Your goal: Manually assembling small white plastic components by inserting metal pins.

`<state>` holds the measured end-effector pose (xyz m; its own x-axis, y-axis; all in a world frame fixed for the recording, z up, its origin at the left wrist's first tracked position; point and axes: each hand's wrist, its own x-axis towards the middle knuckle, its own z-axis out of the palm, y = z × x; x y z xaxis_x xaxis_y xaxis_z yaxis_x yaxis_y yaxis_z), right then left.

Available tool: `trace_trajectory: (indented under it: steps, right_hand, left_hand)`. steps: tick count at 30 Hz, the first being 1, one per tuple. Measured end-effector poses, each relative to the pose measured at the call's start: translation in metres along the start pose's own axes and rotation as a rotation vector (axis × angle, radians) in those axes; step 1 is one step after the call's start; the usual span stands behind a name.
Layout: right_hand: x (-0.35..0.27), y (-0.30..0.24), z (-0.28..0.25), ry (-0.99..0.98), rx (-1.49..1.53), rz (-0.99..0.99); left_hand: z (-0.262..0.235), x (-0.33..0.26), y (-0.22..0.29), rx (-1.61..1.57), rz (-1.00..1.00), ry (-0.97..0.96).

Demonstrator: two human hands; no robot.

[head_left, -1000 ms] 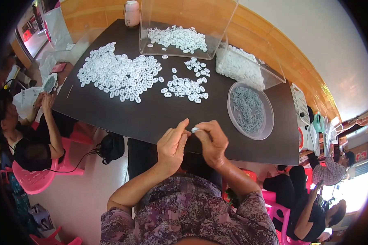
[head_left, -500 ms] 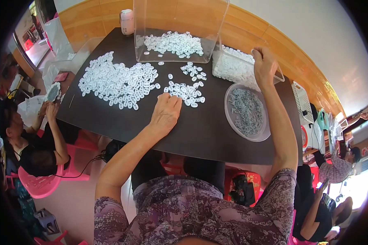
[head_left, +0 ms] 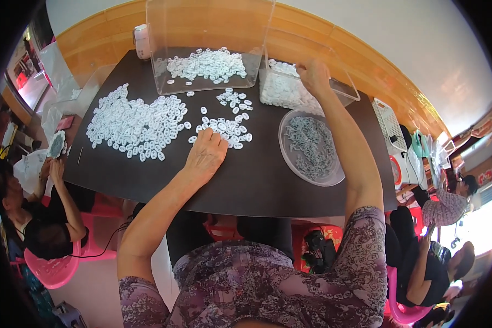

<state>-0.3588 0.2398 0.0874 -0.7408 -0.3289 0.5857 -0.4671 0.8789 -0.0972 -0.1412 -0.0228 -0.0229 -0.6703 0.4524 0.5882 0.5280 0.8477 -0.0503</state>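
My left hand (head_left: pixel 206 155) rests on the dark table with its fingers curled down at the near edge of a small pile of white oval pieces (head_left: pixel 229 129). Whatever its fingertips hold is hidden. My right hand (head_left: pixel 315 77) is raised over a clear plastic box (head_left: pixel 341 90) filled with small white parts (head_left: pixel 284 90); its fingers are bent together, and I cannot see what is in them. Below my right forearm sits a round clear tub (head_left: pixel 283 143) of thin grey pieces (head_left: pixel 310 145). A much larger heap of white oval pieces (head_left: pixel 131 120) spreads over the table's left side.
A tall clear bin (head_left: pixel 156 71) lies on its side at the back, with white ovals (head_left: pixel 208 64) inside. A pale cylindrical container (head_left: pixel 141 42) stands at the back left. One person (head_left: pixel 44 224) sits on a pink chair at the left; others (head_left: pixel 429 273) sit at the right.
The whole view has shifted, so the table appears further left. Over the clear box, my right hand has moved inward to the left. My left hand stays by the small pile.
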Motion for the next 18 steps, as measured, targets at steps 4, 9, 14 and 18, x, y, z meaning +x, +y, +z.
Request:
trace_trajectory:
  steps: [4, 9, 14, 18]
  right_hand:
    - [-0.015, -0.016, -0.021, 0.027, -0.022, 0.033]
    - [-0.056, -0.043, -0.046, 0.231, 0.170, -0.147]
    - [-0.108, -0.087, -0.047, 0.118, 0.398, -0.266]
    - [-0.134, -0.117, -0.024, 0.061, 0.490, -0.313]
  left_hand:
    - [-0.002, 0.003, 0.001, 0.047, 0.075, -0.020]
    - [-0.005, 0.007, 0.005, 0.001, 0.109, -0.021]
    - [-0.007, -0.008, 0.010, -0.180, -0.004, -0.008]
    - [-0.006, -0.012, 0.016, -0.081, 0.001, 0.029]
